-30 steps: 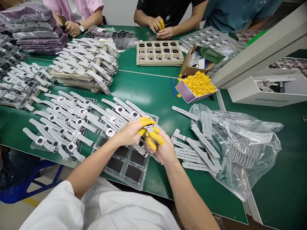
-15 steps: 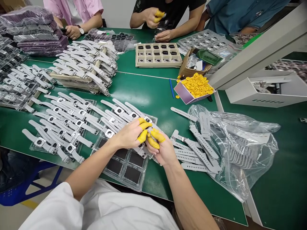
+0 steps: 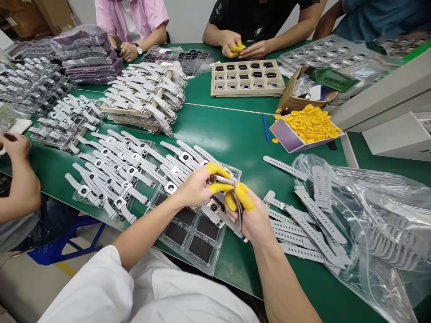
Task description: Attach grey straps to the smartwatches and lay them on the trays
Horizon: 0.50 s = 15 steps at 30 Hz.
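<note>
Yellow finger cots cover fingertips on both my hands. My left hand [image 3: 197, 186] pinches a watch case [image 3: 222, 180], seen nearly edge-on and partly hidden by the fingers. In my right hand [image 3: 254, 211] a grey watch strap [image 3: 239, 215] is gripped, its upper end meeting the case between my fingertips. Just below, a strapped watch [image 3: 213, 206] lies on a clear plastic tray [image 3: 215, 256] whose other pockets hold dark squares. More grey-strapped watches [image 3: 132, 171] rest in rows to the left. Loose grey straps [image 3: 298, 229] are piled right of my right hand.
A clear plastic bag [image 3: 380, 215] of straps lies at right. Beyond stand a box of yellow finger cots [image 3: 310, 128], a blue stick [image 3: 266, 128], a beige compartment tray [image 3: 247, 92] and stacked watch trays [image 3: 144, 96]. Co-workers sit across the table; another person's arm [image 3: 18, 175] is at left.
The view has swung left, so the table's things sit further right and a person's arm shows at left. My fingers have shifted, and the case and strap between them are now more visible.
</note>
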Tool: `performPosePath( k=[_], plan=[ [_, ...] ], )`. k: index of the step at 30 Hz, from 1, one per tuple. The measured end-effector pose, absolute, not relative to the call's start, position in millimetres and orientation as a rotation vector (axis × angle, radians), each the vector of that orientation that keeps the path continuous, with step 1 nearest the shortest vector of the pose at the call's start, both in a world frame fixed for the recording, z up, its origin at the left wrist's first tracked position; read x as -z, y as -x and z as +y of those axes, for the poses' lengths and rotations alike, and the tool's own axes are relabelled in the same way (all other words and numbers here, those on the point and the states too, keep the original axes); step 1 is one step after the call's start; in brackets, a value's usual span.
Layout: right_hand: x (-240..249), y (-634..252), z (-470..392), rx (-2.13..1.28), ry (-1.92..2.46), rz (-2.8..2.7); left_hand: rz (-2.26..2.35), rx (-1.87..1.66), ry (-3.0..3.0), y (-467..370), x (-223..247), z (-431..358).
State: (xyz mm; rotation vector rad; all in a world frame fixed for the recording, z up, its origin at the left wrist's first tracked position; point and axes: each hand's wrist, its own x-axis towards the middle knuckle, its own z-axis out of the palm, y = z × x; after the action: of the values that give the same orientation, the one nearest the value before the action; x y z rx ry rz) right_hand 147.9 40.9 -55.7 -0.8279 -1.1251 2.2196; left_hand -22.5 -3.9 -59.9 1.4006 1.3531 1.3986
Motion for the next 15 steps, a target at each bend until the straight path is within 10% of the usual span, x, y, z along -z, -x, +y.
performPosePath(
  k=[7, 15],
  plan=[
    [62.5, -160.8, 49.7, -2.362, 0.911, -1.429, 1.343, -1.916, -0.657, 46.0, 52.2, 5.7],
    [57.9, -154.4, 46.3, -2.184, 0.776, -1.294, 1.351, -1.342, -1.344, 24.4, 64.7, -1.7]
  ],
)
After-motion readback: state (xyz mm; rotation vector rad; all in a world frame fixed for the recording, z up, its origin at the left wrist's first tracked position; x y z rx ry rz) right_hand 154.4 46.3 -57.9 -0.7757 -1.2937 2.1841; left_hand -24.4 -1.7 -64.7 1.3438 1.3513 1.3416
